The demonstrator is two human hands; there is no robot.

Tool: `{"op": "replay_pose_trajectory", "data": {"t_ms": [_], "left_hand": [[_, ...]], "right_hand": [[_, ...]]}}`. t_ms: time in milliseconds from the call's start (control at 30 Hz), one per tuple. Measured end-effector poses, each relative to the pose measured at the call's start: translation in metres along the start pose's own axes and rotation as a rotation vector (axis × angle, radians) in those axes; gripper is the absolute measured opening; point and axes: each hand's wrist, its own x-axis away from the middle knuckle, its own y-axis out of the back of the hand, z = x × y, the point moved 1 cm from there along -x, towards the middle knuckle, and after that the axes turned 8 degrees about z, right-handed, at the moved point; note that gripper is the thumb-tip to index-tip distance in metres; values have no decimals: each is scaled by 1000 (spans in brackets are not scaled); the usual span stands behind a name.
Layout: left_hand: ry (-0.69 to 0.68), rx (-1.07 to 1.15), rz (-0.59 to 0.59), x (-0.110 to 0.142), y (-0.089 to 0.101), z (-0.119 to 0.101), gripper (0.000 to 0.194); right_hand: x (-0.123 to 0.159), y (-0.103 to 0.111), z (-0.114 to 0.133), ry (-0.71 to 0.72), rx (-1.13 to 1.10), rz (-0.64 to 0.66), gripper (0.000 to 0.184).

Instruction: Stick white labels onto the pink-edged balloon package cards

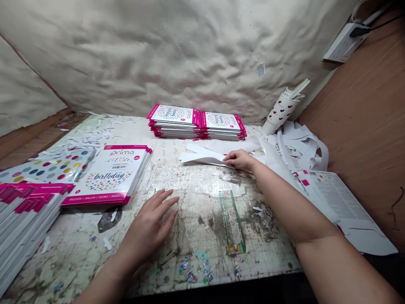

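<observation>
A quilted beige wall (158,55) stands ahead of both hands, a wooden panel (363,105) with a power strip (343,42) beyond the right; a scarred, stained work table (196,219) lies beneath them; pink-edged birthday packets (175,121) stack ahead; the right hand (240,159) curls over a white paper strip (202,157), its grip unclear; the left hand (152,223) lies open, empty; foil confetti (196,268) glitters nearer.
</observation>
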Motion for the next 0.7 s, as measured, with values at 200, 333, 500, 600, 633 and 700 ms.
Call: {"op": "replay_pose_trajectory", "data": {"t_ms": [200, 333, 500, 600, 633, 700], "left_hand": [[-59, -9, -20, -7, 1, -14, 29], [-202, -66, -122, -12, 11, -41, 33], [-259, -250, -16, 9, -7, -42, 50], [-244, -291, 79, 26, -24, -27, 58], [-244, -295, 101, 30, -28, -23, 60], [-240, -292, 123, 33, -31, -18, 61]], "right_hand": [[10, -16, 23, 117, 278, -88, 31], [40, -49, 64, 350, 640, -12, 45], [94, -89, 106, 587, 698, 312, 33], [75, -74, 118, 539, 550, 500, 33], [54, -63, 122, 510, 509, 480, 32], [-4, -39, 133, 431, 542, 225, 32]]}}
